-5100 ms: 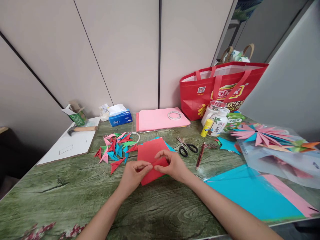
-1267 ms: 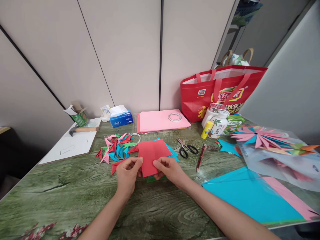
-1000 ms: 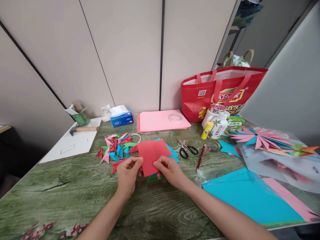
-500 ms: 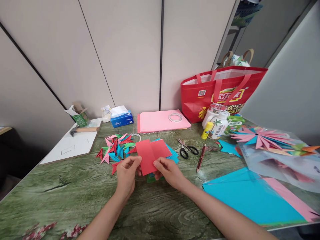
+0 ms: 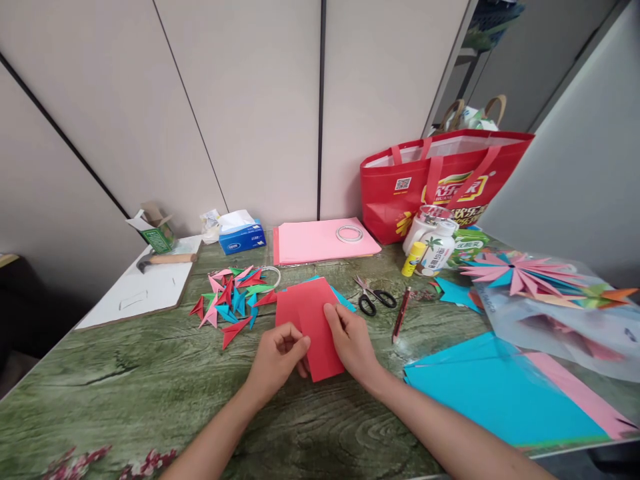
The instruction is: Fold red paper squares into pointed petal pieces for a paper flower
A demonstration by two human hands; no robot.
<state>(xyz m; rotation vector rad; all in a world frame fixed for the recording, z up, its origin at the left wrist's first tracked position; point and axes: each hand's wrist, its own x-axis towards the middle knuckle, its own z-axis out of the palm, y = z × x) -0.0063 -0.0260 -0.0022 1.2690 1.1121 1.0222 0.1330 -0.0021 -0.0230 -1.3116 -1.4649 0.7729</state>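
Note:
A red paper rectangle is tilted between my hands, over the front middle of the table. My right hand grips its right side, thumb on top and the other fingers hidden underneath. With thumb and fingertips closed, my left hand pinches the lower left edge. More red paper shows behind it to the left, and blue paper peeks out beyond. Left of the hands lies a pile of small folded paper pieces in red, pink, blue and green. Scissors and a dark red pencil lie to the right.
At the back stand a tissue box, pink sheets bearing a tape roll, and a red bag. A glue stick stands by white bottles. Blue sheets lie right; a hammer rests on a white board.
The red paper has turned and come nearer to me, its lower end now further right. My right hand has moved up its right side; my left hand has shifted right and down.

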